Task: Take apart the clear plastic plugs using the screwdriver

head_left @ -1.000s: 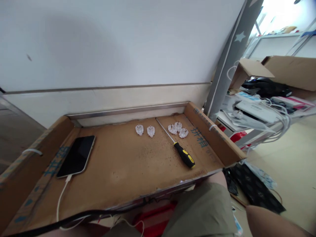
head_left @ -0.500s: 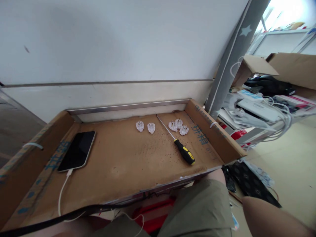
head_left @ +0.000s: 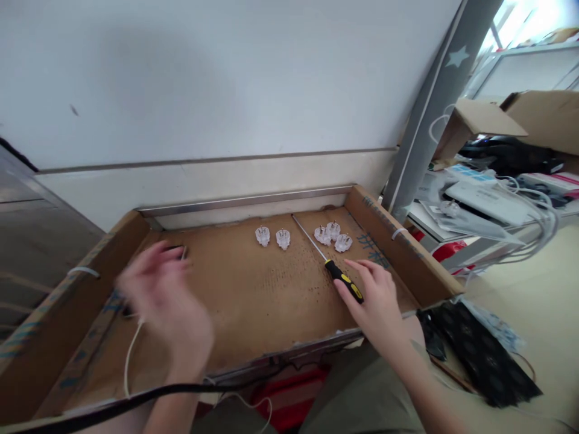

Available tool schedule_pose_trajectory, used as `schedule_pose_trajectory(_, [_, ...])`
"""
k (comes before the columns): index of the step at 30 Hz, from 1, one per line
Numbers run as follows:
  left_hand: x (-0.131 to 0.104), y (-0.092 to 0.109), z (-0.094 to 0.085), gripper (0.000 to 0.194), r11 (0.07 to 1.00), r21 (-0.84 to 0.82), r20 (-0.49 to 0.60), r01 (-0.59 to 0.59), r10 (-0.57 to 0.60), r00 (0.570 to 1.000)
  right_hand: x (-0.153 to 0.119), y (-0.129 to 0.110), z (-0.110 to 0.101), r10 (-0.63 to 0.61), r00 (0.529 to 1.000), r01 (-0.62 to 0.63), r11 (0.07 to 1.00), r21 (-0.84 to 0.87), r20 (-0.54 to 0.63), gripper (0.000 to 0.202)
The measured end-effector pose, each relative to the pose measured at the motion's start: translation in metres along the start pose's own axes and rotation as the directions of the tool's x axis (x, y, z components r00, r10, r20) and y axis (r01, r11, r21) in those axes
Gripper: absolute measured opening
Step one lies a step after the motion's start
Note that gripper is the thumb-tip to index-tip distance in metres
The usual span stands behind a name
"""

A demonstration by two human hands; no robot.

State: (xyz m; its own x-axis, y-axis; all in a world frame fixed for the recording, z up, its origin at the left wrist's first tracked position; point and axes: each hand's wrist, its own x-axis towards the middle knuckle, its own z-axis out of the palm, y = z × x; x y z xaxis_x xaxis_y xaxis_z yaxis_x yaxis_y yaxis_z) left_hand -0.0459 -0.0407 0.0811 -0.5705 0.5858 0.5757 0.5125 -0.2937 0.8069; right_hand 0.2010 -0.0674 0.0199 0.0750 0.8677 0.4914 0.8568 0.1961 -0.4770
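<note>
My left hand [head_left: 165,295] is smeared by motion over the phone [head_left: 174,252] and hides most of it; its fingers are too blurred to read. On the right, my right hand [head_left: 373,295] reaches in with thumb and fingers apart on either side of the screwdriver's black and yellow handle [head_left: 344,282]. The screwdriver lies in the cardboard tray, its thin shaft pointing away from me. Two clear plastic plugs with metal pins, a left one [head_left: 262,236] and a right one [head_left: 283,239], lie mid-tray. Beyond the handle sits a cluster of three more clear plugs [head_left: 333,229].
Raised cardboard walls [head_left: 402,250] bound the tray at its sides, with a white panel [head_left: 253,78] behind. A white cable [head_left: 129,361] runs from the phone past a black strap [head_left: 158,393] at the front. Beyond a grey post [head_left: 423,114], cables and boxes fill a side table.
Both hands have come into the tray, the left over the phone, the right to the screwdriver's handle. The view has shifted slightly; the plugs and screwdriver lie as before.
</note>
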Motion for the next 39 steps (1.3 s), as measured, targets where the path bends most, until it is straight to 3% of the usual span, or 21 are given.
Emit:
schedule_pose_trajectory(1, [-0.001, -0.002, 0.018, 0.026, 0.998, 0.01, 0.112, -0.062, 0.061, 0.992, 0.003, 0.006, 0.012, 0.001, 0.999, -0.001, 1.0, -0.023, 0.041, 0.04])
schedule_pose_trajectory(2, [-0.003, -0.004, 0.041, 0.025, 0.989, 0.026, 0.273, -0.143, 0.131, 0.953, 0.005, 0.01, 0.021, -0.001, 0.997, 0.003, 1.0, -0.027, 0.071, 0.036])
schedule_pose_trajectory(3, [-0.005, -0.005, 0.066, 0.025, 0.971, 0.042, 0.455, -0.236, 0.192, 0.869, 0.004, 0.012, 0.029, -0.003, 0.996, 0.005, 1.0, -0.022, 0.085, 0.03])
schedule_pose_trajectory(4, [-0.007, -0.007, 0.093, 0.027, 0.941, 0.061, 0.635, -0.332, 0.22, 0.74, 0.003, 0.013, 0.034, -0.004, 0.996, 0.006, 1.0, -0.017, 0.093, 0.026])
schedule_pose_trajectory(5, [-0.01, -0.008, 0.119, 0.031, 0.904, 0.075, 0.735, -0.421, 0.235, 0.636, 0.002, 0.012, 0.038, -0.001, 0.996, 0.002, 1.0, -0.014, 0.09, 0.022])
schedule_pose_trajectory(6, [-0.012, -0.01, 0.142, 0.033, 0.86, 0.102, 0.796, -0.499, 0.23, 0.559, 0.0, 0.01, 0.04, 0.006, 0.997, -0.005, 1.0, -0.012, 0.081, 0.02])
schedule_pose_trajectory(8, [-0.017, -0.015, 0.179, 0.032, 0.788, 0.159, 0.869, -0.594, 0.173, 0.463, -0.003, 0.004, 0.044, 0.02, 0.998, -0.02, 1.0, -0.009, 0.055, 0.017])
schedule_pose_trajectory(10, [-0.02, -0.021, 0.198, 0.027, 0.774, 0.161, 0.906, -0.612, 0.129, 0.403, -0.006, -0.001, 0.046, 0.035, 0.999, -0.035, 0.999, -0.006, 0.031, 0.017])
schedule_pose_trajectory(12, [-0.021, -0.026, 0.201, 0.024, 0.78, 0.154, 0.914, -0.606, 0.121, 0.387, -0.006, -0.001, 0.048, 0.043, 0.999, -0.043, 0.999, 0.007, 0.022, 0.018])
schedule_pose_trajectory(15, [-0.014, -0.026, 0.188, 0.025, 0.826, 0.133, 0.895, -0.548, 0.137, 0.424, -0.005, 0.003, 0.046, 0.039, 0.999, -0.04, 0.999, 0.035, 0.032, 0.017])
schedule_pose_trajectory(19, [0.002, -0.02, 0.144, 0.031, 0.922, -0.019, 0.815, -0.386, 0.238, 0.529, -0.008, 0.008, 0.044, 0.013, 0.999, -0.015, 0.999, 0.049, 0.041, 0.02])
schedule_pose_trajectory(21, [0.005, -0.022, 0.116, 0.032, 0.919, -0.02, 0.803, -0.394, 0.25, 0.541, -0.015, 0.007, 0.045, -0.01, 0.999, 0.008, 0.999, 0.049, 0.034, 0.024])
schedule_pose_trajectory(25, [-0.007, -0.043, 0.073, 0.025, 0.889, -0.024, 0.896, -0.458, 0.222, 0.385, -0.026, 0.001, 0.038, -0.05, 0.998, 0.051, 0.997, 0.058, -0.023, 0.032])
schedule_pose_trajectory(27, [-0.016, -0.054, 0.065, 0.023, 0.894, -0.025, 0.903, -0.448, 0.213, 0.373, -0.022, -0.006, 0.02, -0.038, 0.994, 0.044, 0.997, 0.057, -0.098, 0.032])
schedule_pose_trajectory(29, [-0.022, -0.06, 0.064, 0.025, 0.906, -0.03, 0.891, -0.423, 0.215, 0.399, -0.009, -0.016, -0.008, -0.011, 0.975, 0.031, 0.996, 0.085, -0.223, 0.035])
schedule_pose_trajectory(30, [-0.024, -0.061, 0.063, 0.028, 0.91, -0.036, 0.885, -0.412, 0.221, 0.409, 0.001, -0.023, -0.023, 0.024, 0.934, 0.04, 0.984, 0.171, -0.356, 0.04])
schedule_pose_trajectory(32, [-0.026, -0.061, 0.063, 0.038, 0.912, -0.054, 0.883, -0.406, 0.233, 0.407, 0.022, -0.04, -0.049, 0.109, 0.803, 0.154, 0.912, 0.381, -0.585, 0.048])
schedule_pose_trajectory(34, [-0.026, -0.062, 0.061, 0.046, 0.909, -0.061, 0.892, -0.412, 0.234, 0.386, 0.044, -0.06, -0.065, 0.13, 0.679, 0.326, 0.828, 0.456, -0.722, 0.041])
schedule_pose_trajectory(35, [-0.026, -0.062, 0.06, 0.05, 0.909, -0.053, 0.895, -0.413, 0.226, 0.385, 0.053, -0.071, -0.068, 0.177, 0.69, 0.363, 0.754, 0.547, -0.702, 0.037])
schedule_pose_trajectory(37, [-0.026, -0.065, 0.058, 0.059, 0.916, -0.01, 0.894, -0.401, 0.188, 0.408, 0.065, -0.09, -0.07, 0.229, 0.778, 0.326, 0.649, 0.688, -0.585, 0.031])
schedule_pose_trajectory(39, [-0.026, -0.067, 0.058, 0.062, 0.922, 0.027, 0.891, -0.387, 0.153, 0.428, 0.07, -0.103, -0.071, 0.291, 0.794, 0.284, 0.598, 0.749, -0.534, 0.026])
